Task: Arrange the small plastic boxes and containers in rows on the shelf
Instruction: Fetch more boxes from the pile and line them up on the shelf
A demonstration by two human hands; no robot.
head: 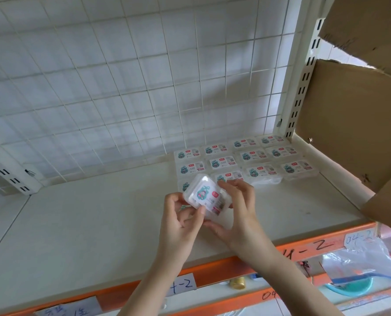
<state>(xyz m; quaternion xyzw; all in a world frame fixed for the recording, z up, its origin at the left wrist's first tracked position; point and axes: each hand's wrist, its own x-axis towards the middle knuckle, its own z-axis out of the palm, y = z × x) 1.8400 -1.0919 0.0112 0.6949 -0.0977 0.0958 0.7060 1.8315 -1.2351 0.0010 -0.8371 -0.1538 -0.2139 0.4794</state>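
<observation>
Box: a small clear plastic box (207,199) held in the air over the shelf (87,224), tilted, just in front of the laid-out rows.
Left hand: the left hand (181,224) pinches the box's near-left corner, thumb on the lid, fingers (175,200) curled beneath.
Right hand: the right hand (240,215) grips the box's right side, fingers bent round the far edge and thumb underneath.
Rows: labelled boxes (247,160) lie flat at the shelf's back right corner, touching, against the wire grid (121,87); the front row's left end is hidden behind the held box.
Risk, slip: the plastic looks smooth and only fingertips hold it, so it could drop while turned and knock the front row.
Risk, misalignment: set down tilted, it would likely shove its neighbours out of line or sit with its label askew.
Risk, cardboard: a torn carton (361,122) leans at the right edge; a stray elbow could tip it onto the rows.
Box labels: a teal cartoon figure, a red square logo and a code patch; the print is too small to read.
Shelf tags: handwritten "04-2" (359,239) on the orange front rail (224,267), repeated on other tags; the far-left tag is illegible.
</observation>
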